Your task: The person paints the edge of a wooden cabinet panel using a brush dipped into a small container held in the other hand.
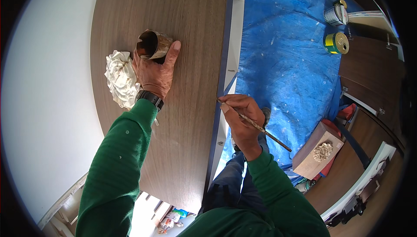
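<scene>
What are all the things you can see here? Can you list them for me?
panel: 1, brown wood-grain, under both hands
cup: 1, stained brown, on the panel, in the left hand
rag: 1, white, crumpled, by the left wrist
brush: 1, thin, in the right hand, tip at the panel's edge
tarp: 1, blue, on the floor
tins: 2, upper right on the tarp
box: 1, tan, lower right
watch: 1, black, left wrist
left hand: holds the cup
right hand: holds the brush

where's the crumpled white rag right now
In the head view the crumpled white rag lies on the brown wooden panel, upper left, right beside the left hand, which grips a small stained cup.
</scene>
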`<action>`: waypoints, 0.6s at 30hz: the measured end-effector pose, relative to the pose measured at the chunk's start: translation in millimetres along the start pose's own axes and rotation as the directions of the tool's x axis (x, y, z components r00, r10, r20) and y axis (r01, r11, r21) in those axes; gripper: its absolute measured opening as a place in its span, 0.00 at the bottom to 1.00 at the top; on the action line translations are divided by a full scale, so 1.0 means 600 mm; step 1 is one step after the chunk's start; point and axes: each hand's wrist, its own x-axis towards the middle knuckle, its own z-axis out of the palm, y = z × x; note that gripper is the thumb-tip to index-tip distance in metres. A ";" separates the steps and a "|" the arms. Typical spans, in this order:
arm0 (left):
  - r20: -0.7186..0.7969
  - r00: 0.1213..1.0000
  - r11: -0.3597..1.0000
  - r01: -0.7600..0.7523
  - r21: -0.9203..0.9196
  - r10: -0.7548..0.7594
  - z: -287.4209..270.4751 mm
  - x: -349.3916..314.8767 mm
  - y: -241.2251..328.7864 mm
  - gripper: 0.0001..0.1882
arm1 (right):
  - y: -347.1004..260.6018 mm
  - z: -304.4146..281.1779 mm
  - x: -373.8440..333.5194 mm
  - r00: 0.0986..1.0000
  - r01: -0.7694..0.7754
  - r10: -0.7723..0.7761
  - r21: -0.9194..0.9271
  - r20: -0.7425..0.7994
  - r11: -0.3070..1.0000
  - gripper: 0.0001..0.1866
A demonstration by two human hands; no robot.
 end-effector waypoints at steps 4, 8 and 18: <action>0.001 1.000 1.000 -0.011 -0.017 0.011 0.001 0.001 0.002 0.51 | -0.005 0.003 0.008 0.999 0.007 -0.007 -0.003 -0.031 1.000 0.05; -0.008 1.000 1.000 -0.018 -0.024 0.018 0.002 0.000 0.002 0.51 | -0.002 0.003 0.010 1.000 0.001 -0.001 0.019 -0.031 1.000 0.05; -0.008 1.000 1.000 0.003 -0.008 -0.003 0.003 0.000 -0.004 0.51 | -0.003 0.000 0.010 1.000 -0.026 0.026 -0.029 -0.016 0.999 0.05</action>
